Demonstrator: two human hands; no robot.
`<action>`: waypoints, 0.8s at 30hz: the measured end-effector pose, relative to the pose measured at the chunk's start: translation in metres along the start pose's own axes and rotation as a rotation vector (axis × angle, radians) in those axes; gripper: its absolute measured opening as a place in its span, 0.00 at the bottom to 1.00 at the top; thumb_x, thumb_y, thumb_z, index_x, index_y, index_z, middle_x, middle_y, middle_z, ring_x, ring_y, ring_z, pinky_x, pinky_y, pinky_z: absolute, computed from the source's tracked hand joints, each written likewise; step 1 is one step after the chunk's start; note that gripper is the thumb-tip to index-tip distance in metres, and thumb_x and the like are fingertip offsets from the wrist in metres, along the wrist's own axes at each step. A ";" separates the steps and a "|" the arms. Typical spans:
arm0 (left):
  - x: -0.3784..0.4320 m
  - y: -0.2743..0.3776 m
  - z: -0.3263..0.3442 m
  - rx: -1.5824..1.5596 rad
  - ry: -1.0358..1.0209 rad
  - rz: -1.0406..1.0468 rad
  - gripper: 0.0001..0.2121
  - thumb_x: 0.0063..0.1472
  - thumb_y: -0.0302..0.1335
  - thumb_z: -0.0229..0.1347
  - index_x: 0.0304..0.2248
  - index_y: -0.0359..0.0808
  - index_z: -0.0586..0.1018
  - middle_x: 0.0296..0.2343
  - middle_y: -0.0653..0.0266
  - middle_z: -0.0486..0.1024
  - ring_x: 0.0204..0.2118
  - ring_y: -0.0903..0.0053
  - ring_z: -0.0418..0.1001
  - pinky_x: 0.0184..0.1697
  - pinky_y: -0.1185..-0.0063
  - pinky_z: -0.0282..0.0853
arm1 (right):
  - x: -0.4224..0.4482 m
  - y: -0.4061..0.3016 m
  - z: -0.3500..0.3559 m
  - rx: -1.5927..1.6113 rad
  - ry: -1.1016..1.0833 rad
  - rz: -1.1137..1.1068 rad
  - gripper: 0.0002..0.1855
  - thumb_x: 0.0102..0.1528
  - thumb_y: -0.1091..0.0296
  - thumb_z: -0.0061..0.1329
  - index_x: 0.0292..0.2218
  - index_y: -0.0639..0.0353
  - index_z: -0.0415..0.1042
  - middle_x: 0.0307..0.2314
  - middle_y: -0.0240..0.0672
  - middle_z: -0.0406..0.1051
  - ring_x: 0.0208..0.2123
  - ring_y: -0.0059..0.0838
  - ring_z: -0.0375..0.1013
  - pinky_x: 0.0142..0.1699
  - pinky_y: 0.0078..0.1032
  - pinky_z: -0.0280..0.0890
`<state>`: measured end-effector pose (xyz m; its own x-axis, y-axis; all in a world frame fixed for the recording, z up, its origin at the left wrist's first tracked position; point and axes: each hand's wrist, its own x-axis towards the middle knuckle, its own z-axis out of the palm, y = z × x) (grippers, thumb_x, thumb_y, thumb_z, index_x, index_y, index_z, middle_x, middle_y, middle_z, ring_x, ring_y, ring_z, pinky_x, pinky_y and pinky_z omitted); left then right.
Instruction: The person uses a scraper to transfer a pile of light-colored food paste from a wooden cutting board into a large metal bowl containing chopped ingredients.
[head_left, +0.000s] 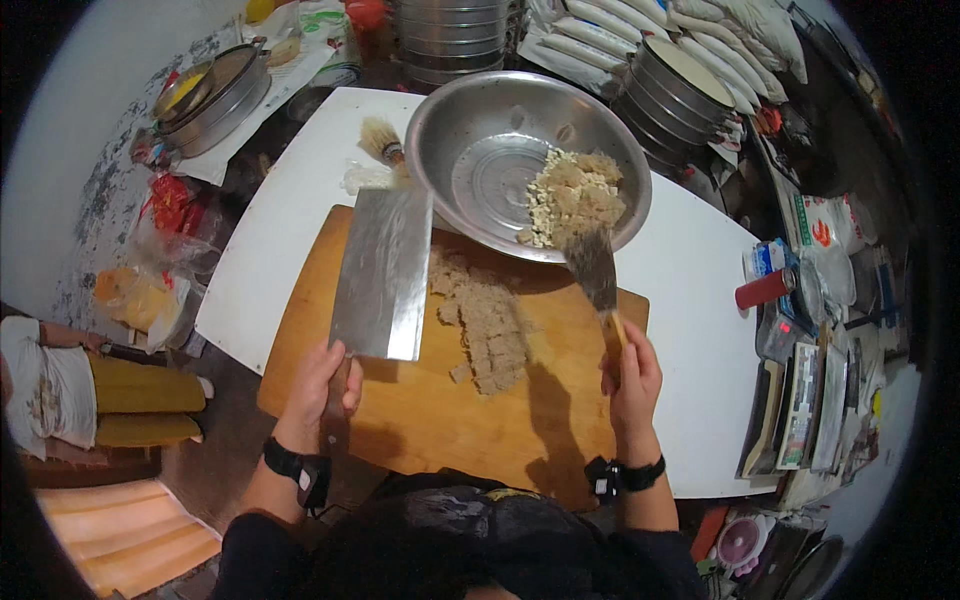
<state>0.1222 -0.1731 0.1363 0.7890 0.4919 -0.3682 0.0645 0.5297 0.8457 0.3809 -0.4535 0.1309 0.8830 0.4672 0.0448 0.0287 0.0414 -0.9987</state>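
Note:
My left hand (324, 386) grips the wooden handle of a broad cleaver (382, 277), its blade raised flat over the left part of a wooden cutting board (420, 442). In my right hand (634, 367) is a scraper (596, 274) with a wooden handle; its dark blade overlaps the near right rim of a large steel basin (480, 112). Inside the basin, on the right, lie pale small cubes (541, 202) with brownish translucent clumps (592, 191) on top. Cut greyish-brown food pieces (491, 345) lie on the board between my hands, crossed by knife lines.
A brush (381, 139) and a plastic bag (367, 178) lie left of the basin on the white table (705, 315). A red can (765, 289) is near its right edge. Stacked steamers (454, 37) stand behind. Another person (97, 382) is at the far left.

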 end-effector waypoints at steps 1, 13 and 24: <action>-0.008 -0.013 -0.012 0.046 0.000 0.022 0.11 0.65 0.37 0.40 0.37 0.37 0.65 0.15 0.67 0.66 0.12 0.83 0.63 0.16 0.85 0.61 | -0.013 0.001 -0.004 -0.026 -0.008 0.033 0.18 0.60 0.62 0.37 0.49 0.62 0.63 0.20 0.30 0.65 0.13 0.12 0.56 0.17 0.11 0.52; -0.006 -0.069 -0.074 0.158 0.240 -0.063 0.11 0.63 0.34 0.45 0.40 0.35 0.66 0.16 0.66 0.67 0.14 0.83 0.64 0.19 0.84 0.63 | -0.096 0.022 0.003 -0.033 0.025 0.274 0.18 0.59 0.64 0.39 0.49 0.62 0.64 0.20 0.30 0.66 0.16 0.13 0.59 0.19 0.11 0.54; 0.060 -0.061 -0.092 0.265 0.176 -0.074 0.12 0.63 0.37 0.45 0.39 0.36 0.66 0.17 0.67 0.67 0.14 0.83 0.65 0.17 0.83 0.64 | -0.104 0.019 -0.006 -0.069 0.071 0.295 0.17 0.59 0.63 0.39 0.48 0.62 0.65 0.21 0.29 0.66 0.19 0.12 0.61 0.19 0.11 0.54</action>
<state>0.1093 -0.1121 0.0265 0.6601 0.5825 -0.4742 0.2927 0.3820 0.8766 0.2920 -0.5067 0.1069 0.8882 0.3875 -0.2468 -0.2042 -0.1482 -0.9677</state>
